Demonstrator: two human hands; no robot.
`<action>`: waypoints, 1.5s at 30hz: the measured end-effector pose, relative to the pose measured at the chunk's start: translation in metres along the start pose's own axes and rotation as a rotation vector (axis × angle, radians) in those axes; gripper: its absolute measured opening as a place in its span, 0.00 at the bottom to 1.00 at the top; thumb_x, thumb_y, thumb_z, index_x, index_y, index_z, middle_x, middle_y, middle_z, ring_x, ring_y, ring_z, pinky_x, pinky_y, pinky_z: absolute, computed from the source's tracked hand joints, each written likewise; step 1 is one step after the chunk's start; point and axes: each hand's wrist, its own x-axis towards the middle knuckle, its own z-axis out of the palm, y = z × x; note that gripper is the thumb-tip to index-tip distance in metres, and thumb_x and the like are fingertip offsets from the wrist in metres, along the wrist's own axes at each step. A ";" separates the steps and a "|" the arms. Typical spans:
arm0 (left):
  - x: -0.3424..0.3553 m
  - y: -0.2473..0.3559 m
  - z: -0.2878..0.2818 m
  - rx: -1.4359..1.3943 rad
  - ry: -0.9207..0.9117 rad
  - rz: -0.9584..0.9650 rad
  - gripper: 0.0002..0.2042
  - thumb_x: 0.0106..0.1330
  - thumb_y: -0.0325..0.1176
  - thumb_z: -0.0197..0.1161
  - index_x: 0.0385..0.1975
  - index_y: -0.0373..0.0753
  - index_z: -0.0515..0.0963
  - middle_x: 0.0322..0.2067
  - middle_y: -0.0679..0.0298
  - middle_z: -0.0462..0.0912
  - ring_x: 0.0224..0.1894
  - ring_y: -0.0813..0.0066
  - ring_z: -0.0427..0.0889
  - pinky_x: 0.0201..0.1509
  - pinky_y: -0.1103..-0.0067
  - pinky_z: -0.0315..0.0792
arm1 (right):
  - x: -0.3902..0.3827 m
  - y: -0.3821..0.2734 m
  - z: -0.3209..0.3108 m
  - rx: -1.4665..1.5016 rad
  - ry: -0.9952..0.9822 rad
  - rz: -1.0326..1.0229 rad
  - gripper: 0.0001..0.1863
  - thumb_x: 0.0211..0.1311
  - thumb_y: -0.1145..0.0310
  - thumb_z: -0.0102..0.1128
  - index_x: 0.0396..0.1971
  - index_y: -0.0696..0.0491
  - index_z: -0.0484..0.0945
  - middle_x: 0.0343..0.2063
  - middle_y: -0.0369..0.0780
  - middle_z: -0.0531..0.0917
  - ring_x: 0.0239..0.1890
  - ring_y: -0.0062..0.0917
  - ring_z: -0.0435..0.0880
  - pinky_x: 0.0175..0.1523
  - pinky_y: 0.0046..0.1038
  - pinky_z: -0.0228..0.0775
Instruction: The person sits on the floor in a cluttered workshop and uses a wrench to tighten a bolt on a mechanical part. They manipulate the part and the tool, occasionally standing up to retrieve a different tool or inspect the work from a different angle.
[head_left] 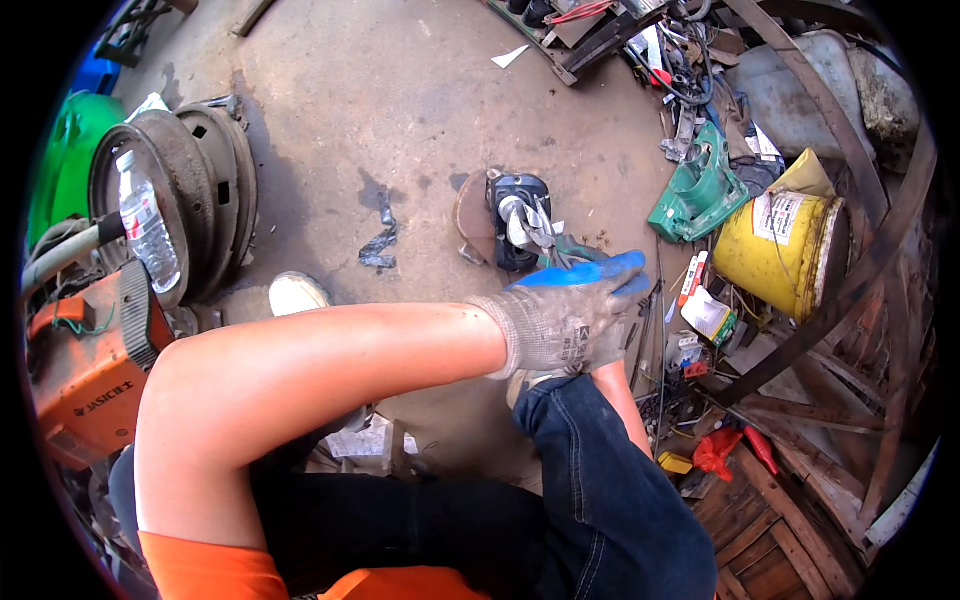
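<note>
My left hand (565, 332), in a grey knit glove with blue coating, reaches across from the left and closes around the handle end of metal pliers (541, 234). A green grip shows beside the blue fingers. The jaws lie over a black part with a pale round metal piece (513, 211) on it. Against its left side stands a rusty brown disc (472, 218). My right forearm (622, 405) comes up beside my knee. My right hand is mostly hidden behind the left glove, so its fingers cannot be made out.
Rusty wheel rims (215, 190), a plastic bottle (148, 225) and an orange machine (95, 375) stand left. On the right are a green casing (703, 190), a yellow bucket (770, 260), steel bars (815, 325) and scattered scrap. A dark strip (380, 240) lies on the floor.
</note>
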 end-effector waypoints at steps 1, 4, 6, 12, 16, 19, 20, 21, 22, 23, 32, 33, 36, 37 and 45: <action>0.005 0.001 -0.013 0.020 -0.079 0.029 0.12 0.54 0.35 0.61 0.34 0.38 0.87 0.55 0.55 0.78 0.62 0.57 0.74 0.70 0.63 0.68 | 0.001 -0.013 -0.007 0.093 0.009 0.029 0.27 0.68 0.63 0.61 0.64 0.53 0.69 0.58 0.45 0.77 0.57 0.34 0.80 0.59 0.35 0.75; 0.006 0.002 -0.001 -0.042 0.042 -0.035 0.08 0.52 0.37 0.62 0.22 0.40 0.85 0.41 0.60 0.82 0.50 0.61 0.79 0.64 0.61 0.70 | -0.003 -0.009 -0.015 0.128 0.020 -0.006 0.25 0.66 0.60 0.62 0.60 0.54 0.73 0.54 0.46 0.79 0.55 0.37 0.81 0.57 0.36 0.75; 0.009 0.003 0.002 -0.044 0.123 -0.056 0.08 0.52 0.38 0.62 0.20 0.41 0.84 0.36 0.63 0.82 0.46 0.64 0.80 0.62 0.61 0.71 | -0.007 0.006 -0.021 0.057 0.030 -0.068 0.24 0.65 0.59 0.63 0.57 0.54 0.75 0.52 0.47 0.81 0.53 0.39 0.82 0.56 0.38 0.75; 0.006 0.006 0.007 0.010 0.211 -0.124 0.08 0.51 0.38 0.63 0.25 0.42 0.85 0.35 0.64 0.81 0.43 0.67 0.80 0.60 0.62 0.72 | 0.001 0.002 -0.020 -0.132 0.067 -0.158 0.22 0.59 0.59 0.66 0.50 0.54 0.78 0.44 0.47 0.82 0.48 0.42 0.83 0.51 0.40 0.76; 0.000 0.000 0.004 0.019 0.294 -0.139 0.09 0.51 0.37 0.63 0.29 0.42 0.86 0.36 0.64 0.81 0.43 0.66 0.80 0.59 0.61 0.73 | 0.002 0.003 -0.019 -0.202 0.078 -0.167 0.21 0.58 0.60 0.66 0.48 0.54 0.78 0.42 0.46 0.82 0.46 0.43 0.83 0.50 0.41 0.76; -0.001 0.003 0.002 0.031 0.312 -0.147 0.10 0.50 0.37 0.63 0.29 0.42 0.86 0.35 0.65 0.81 0.42 0.66 0.80 0.57 0.61 0.74 | -0.001 0.004 -0.020 -0.279 0.089 -0.163 0.20 0.57 0.60 0.66 0.46 0.54 0.78 0.40 0.46 0.82 0.45 0.43 0.83 0.49 0.41 0.76; -0.001 0.004 0.004 0.032 0.320 -0.154 0.10 0.50 0.37 0.63 0.29 0.42 0.86 0.35 0.65 0.81 0.42 0.66 0.79 0.57 0.62 0.74 | -0.001 0.005 -0.020 -0.296 0.089 -0.164 0.19 0.57 0.60 0.66 0.46 0.54 0.78 0.39 0.46 0.82 0.44 0.43 0.83 0.48 0.41 0.76; 0.000 0.005 0.007 0.031 0.332 -0.154 0.10 0.49 0.37 0.63 0.28 0.41 0.86 0.35 0.65 0.81 0.42 0.65 0.79 0.57 0.62 0.74 | -0.002 0.006 -0.020 -0.319 0.091 -0.168 0.19 0.56 0.60 0.66 0.45 0.54 0.78 0.39 0.46 0.82 0.44 0.43 0.83 0.48 0.41 0.76; 0.001 0.007 0.009 0.028 0.342 -0.159 0.10 0.49 0.37 0.63 0.27 0.41 0.86 0.35 0.65 0.80 0.43 0.65 0.79 0.57 0.62 0.74 | -0.002 0.006 -0.019 -0.332 0.088 -0.171 0.19 0.56 0.60 0.66 0.44 0.54 0.78 0.38 0.46 0.82 0.43 0.43 0.83 0.48 0.41 0.75; 0.001 0.009 0.012 0.025 0.352 -0.165 0.10 0.49 0.37 0.64 0.27 0.41 0.85 0.35 0.64 0.80 0.43 0.65 0.79 0.56 0.62 0.74 | -0.002 0.006 -0.019 -0.336 0.086 -0.174 0.19 0.56 0.60 0.66 0.44 0.54 0.78 0.38 0.46 0.81 0.43 0.43 0.83 0.47 0.41 0.75; 0.002 -0.001 0.019 -0.045 0.436 -0.132 0.10 0.49 0.37 0.64 0.28 0.41 0.85 0.35 0.64 0.79 0.44 0.62 0.78 0.54 0.63 0.76 | 0.000 0.009 -0.021 -0.246 0.050 -0.134 0.15 0.58 0.64 0.66 0.44 0.52 0.79 0.41 0.46 0.83 0.46 0.39 0.84 0.49 0.36 0.77; 0.004 -0.005 0.016 0.006 0.423 -0.126 0.10 0.49 0.38 0.64 0.30 0.43 0.85 0.36 0.65 0.79 0.44 0.62 0.78 0.53 0.64 0.76 | -0.001 0.015 -0.021 -0.290 0.071 -0.146 0.15 0.58 0.64 0.67 0.44 0.52 0.79 0.41 0.46 0.83 0.46 0.39 0.85 0.50 0.35 0.78; -0.010 -0.015 0.001 0.002 0.374 -0.198 0.11 0.49 0.40 0.64 0.31 0.44 0.84 0.38 0.65 0.79 0.45 0.63 0.79 0.51 0.65 0.77 | 0.008 -0.007 -0.014 -0.401 -0.002 -0.107 0.19 0.62 0.63 0.65 0.52 0.50 0.78 0.48 0.44 0.83 0.51 0.34 0.85 0.50 0.32 0.79; -0.014 -0.018 -0.001 0.008 0.364 -0.223 0.11 0.48 0.41 0.65 0.31 0.46 0.83 0.38 0.65 0.79 0.44 0.64 0.79 0.50 0.65 0.76 | 0.011 -0.012 -0.010 -0.436 -0.027 -0.096 0.20 0.63 0.62 0.65 0.54 0.50 0.77 0.51 0.44 0.83 0.52 0.33 0.85 0.50 0.31 0.80; -0.007 -0.017 0.014 0.019 0.478 -0.119 0.08 0.50 0.42 0.64 0.30 0.53 0.84 0.38 0.71 0.79 0.43 0.66 0.79 0.47 0.64 0.75 | 0.021 0.006 -0.023 -0.403 0.051 -0.275 0.24 0.63 0.56 0.64 0.58 0.46 0.75 0.52 0.41 0.82 0.53 0.34 0.85 0.51 0.33 0.80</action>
